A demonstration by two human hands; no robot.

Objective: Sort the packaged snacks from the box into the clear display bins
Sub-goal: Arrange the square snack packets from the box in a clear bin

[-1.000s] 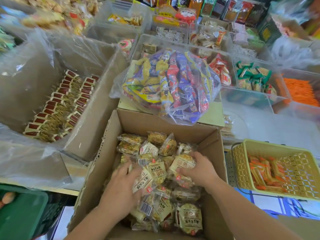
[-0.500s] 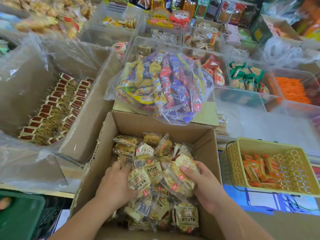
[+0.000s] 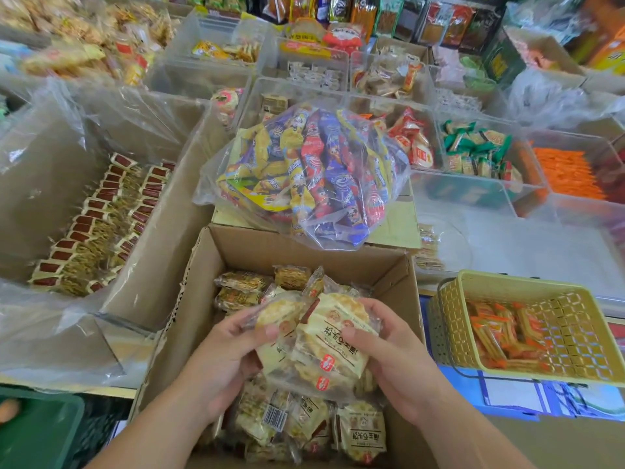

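Note:
An open cardboard box (image 3: 203,265) in front of me holds several clear-wrapped rice cracker packets (image 3: 358,431). A stack of these snack packets (image 3: 321,340) is lifted above the box between both hands. My left hand (image 3: 223,357) grips the stack from the left, thumb on top. My right hand (image 3: 395,353) grips it from the right with fingers curled over the top edge. Clear display bins (image 3: 473,194) with other snacks stand beyond the box.
A big clear bag of colourful snack packs (image 3: 304,174) lies on a carton just behind the box. A plastic-lined carton of red-labelled packets (image 3: 101,218) sits left. A yellow basket (image 3: 527,330) with orange packets stands right. A green crate (image 3: 37,431) is lower left.
Both hands gathered packets inside the box, closed round them and raised the stack up above the rest.

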